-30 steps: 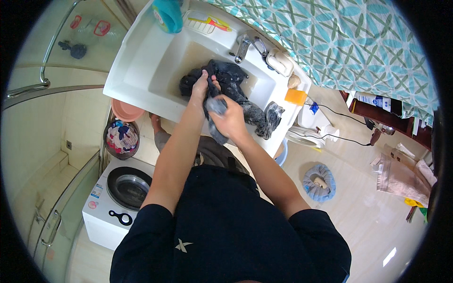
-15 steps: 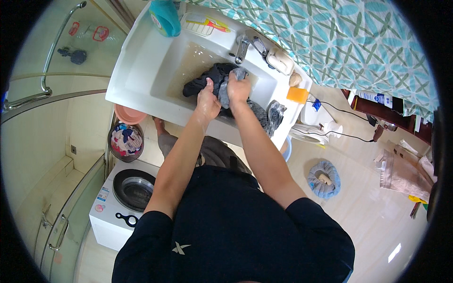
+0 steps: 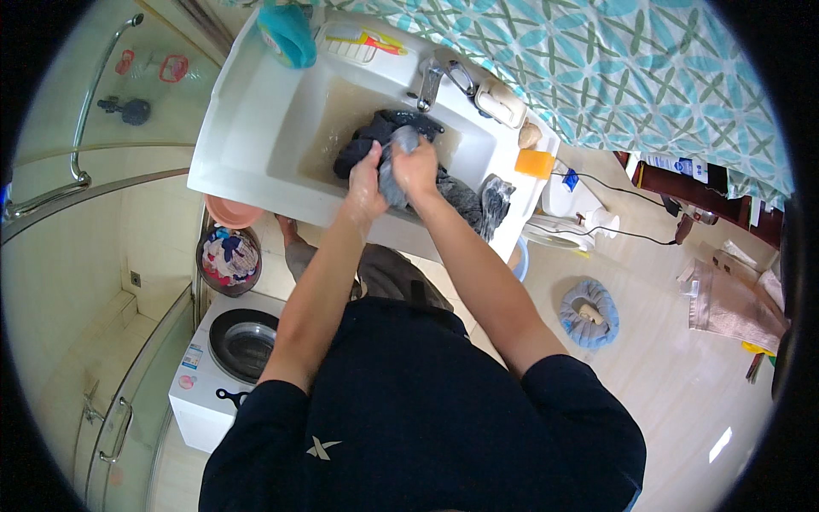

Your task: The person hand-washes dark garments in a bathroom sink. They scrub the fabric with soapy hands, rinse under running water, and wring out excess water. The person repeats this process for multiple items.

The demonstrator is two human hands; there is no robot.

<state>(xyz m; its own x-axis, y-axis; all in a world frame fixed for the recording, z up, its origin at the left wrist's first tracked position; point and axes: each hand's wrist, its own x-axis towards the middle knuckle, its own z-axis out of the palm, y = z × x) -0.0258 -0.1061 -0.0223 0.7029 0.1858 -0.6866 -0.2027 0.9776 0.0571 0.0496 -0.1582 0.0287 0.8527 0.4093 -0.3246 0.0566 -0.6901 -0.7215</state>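
Over the white sink (image 3: 290, 162), both my hands are closed on a wet grey cloth (image 3: 394, 177); its exact kind is hard to make out. My left hand (image 3: 367, 186) grips its left side, and my right hand (image 3: 415, 169) grips it from the right, a little farther up. Behind and to the left of it a soaked black cloth (image 3: 363, 147) lies in murky water (image 3: 337, 124). A darker grey wet cloth (image 3: 465, 198) lies along the sink's near right side, running up to the rim and partly hidden by my right forearm.
A faucet (image 3: 429, 85) rises at the sink's back. On the rim are a teal bottle (image 3: 290, 36), a brush (image 3: 367, 39), a soap dish (image 3: 501, 104) and an orange block (image 3: 535, 164). A washing machine (image 3: 192, 401) and a laundry basket (image 3: 229, 256) stand at the lower left.
My hands have shifted slightly left with the grey cloth, and the cloth is bunched differently between them. The black cloth has shifted a little. The whole view has moved slightly.
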